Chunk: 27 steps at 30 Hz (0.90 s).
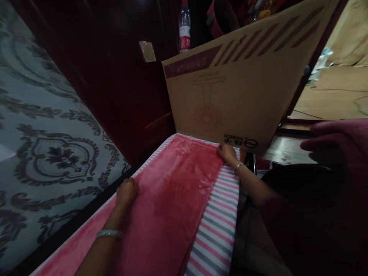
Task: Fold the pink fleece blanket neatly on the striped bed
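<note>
From where I stood, a big box (244,88) blocked the far edge of the striped sheet (214,234), and a patterned wall (61,153) blocked its left edge. Hands had room above the pink blanket (169,195).

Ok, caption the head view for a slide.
Left hand and right hand at edges of a pink blanket over striped cloth, cardboard box beyond.

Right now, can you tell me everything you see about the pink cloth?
The pink cloth looks soft and plush, slightly shiny, with a few creases. It lies spread out long and mostly flat on a striped cloth, its near end running out of view. The left hand touches its left edge; the right hand touches its far right corner.
</note>
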Each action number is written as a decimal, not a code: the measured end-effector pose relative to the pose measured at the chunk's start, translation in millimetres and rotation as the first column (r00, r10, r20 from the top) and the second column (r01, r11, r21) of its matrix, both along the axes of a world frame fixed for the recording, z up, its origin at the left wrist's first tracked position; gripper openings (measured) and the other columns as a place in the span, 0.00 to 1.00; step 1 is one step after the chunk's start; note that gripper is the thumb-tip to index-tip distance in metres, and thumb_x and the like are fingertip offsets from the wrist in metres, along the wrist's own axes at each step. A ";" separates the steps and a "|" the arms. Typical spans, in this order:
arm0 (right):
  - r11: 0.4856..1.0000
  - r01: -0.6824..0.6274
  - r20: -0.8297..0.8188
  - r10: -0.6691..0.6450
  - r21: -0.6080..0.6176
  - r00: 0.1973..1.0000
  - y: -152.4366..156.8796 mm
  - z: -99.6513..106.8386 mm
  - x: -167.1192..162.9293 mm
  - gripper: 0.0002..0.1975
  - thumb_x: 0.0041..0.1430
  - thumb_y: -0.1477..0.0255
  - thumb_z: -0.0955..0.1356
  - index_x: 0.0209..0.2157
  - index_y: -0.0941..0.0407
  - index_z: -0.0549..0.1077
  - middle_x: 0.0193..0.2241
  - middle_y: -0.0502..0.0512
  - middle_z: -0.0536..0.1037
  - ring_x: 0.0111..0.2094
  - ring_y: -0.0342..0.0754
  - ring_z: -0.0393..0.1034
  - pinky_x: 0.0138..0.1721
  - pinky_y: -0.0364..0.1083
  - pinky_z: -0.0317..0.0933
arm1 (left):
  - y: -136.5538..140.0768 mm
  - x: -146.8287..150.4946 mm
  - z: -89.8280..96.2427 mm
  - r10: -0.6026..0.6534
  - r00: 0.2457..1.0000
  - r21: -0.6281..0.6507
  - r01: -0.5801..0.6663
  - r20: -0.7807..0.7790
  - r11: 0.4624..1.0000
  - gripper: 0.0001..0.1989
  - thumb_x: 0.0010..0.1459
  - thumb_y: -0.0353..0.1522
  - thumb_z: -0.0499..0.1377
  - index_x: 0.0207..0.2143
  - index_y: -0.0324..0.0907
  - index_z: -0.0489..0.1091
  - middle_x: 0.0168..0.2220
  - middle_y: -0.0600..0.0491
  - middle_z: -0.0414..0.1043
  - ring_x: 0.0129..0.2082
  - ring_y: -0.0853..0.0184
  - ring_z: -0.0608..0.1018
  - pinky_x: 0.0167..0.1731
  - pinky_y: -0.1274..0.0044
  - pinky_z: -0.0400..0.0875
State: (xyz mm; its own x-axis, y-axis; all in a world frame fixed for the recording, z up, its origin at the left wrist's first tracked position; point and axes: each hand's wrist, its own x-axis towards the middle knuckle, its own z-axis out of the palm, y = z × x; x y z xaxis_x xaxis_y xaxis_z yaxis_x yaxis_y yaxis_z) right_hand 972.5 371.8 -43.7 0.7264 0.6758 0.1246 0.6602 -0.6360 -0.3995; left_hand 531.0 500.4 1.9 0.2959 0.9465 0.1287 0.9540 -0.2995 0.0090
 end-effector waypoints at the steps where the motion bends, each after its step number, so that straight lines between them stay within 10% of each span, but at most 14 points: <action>1: 1.000 0.000 -0.004 0.000 -0.009 1.000 1.4 0.2 3.1 0.18 0.68 0.70 0.62 0.49 0.60 0.80 0.47 0.68 0.81 0.49 0.56 0.76 0.43 0.45 0.65 | 5.5 0.0 -1.0 0.011 1.000 -0.008 -0.011 0.000 1.000 0.25 0.67 0.37 0.42 0.40 0.34 0.76 0.43 0.36 0.78 0.43 0.52 0.80 0.39 0.68 0.71; 8: 0.997 -0.083 0.011 0.083 0.009 0.997 42.8 11.4 5.0 0.19 0.68 0.65 0.64 0.49 0.63 0.80 0.49 0.73 0.79 0.55 0.62 0.72 0.51 0.50 0.64 | 20.1 5.9 -7.0 0.027 0.999 0.026 -0.026 -0.027 0.999 0.30 0.68 0.39 0.39 0.34 0.34 0.79 0.38 0.36 0.76 0.40 0.54 0.80 0.38 0.69 0.71; 20: 0.913 -0.366 -0.099 0.387 0.182 0.917 202.7 15.4 -16.2 0.18 0.67 0.72 0.66 0.55 0.57 0.78 0.53 0.61 0.79 0.54 0.52 0.73 0.50 0.41 0.63 | 12.9 -10.6 -15.0 0.055 0.998 -0.007 -0.055 -0.026 0.998 0.27 0.68 0.38 0.40 0.38 0.35 0.77 0.40 0.39 0.75 0.44 0.54 0.78 0.47 0.68 0.68; 27: 0.901 -0.370 -0.195 0.415 0.227 0.889 253.6 1.6 -20.7 0.11 0.62 0.69 0.69 0.38 0.61 0.82 0.33 0.58 0.82 0.35 0.48 0.76 0.34 0.40 0.63 | 12.2 -10.7 -22.3 0.066 0.998 0.017 -0.066 -0.011 0.998 0.24 0.67 0.40 0.44 0.33 0.39 0.76 0.38 0.42 0.75 0.43 0.55 0.78 0.44 0.69 0.68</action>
State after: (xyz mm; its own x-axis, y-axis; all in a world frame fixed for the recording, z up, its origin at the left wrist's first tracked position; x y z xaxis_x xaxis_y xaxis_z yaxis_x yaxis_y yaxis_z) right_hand 951.8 625.4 -42.1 0.4289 0.8938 0.1308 0.7149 -0.2474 -0.6540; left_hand 520.3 512.5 -20.4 0.2344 0.9618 0.1417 0.9717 -0.2359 -0.0065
